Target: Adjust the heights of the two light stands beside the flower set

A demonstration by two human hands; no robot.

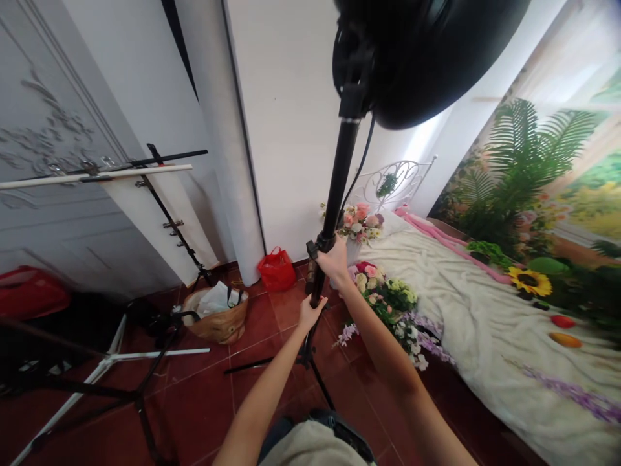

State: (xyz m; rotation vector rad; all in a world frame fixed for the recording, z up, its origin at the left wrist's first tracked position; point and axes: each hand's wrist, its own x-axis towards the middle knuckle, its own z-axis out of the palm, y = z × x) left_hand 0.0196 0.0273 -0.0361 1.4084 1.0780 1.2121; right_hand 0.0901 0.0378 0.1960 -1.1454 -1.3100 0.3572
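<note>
A black light stand rises in front of me, with a large dark studio light on its top and a cable hanging beside the pole. My right hand is closed round the pole at the clamp collar. Lower down, my left hand grips the same pole just under the collar. The stand's legs spread over the red tiles close to my feet. Parts of the fingers of both hands are hidden behind the pole and wrists.
On the right, a bed with a cream cover holds a sunflower. Flower bunches stand between it and the stand. A red bag, a wicker basket and a backdrop stand are to the left, near white stand legs.
</note>
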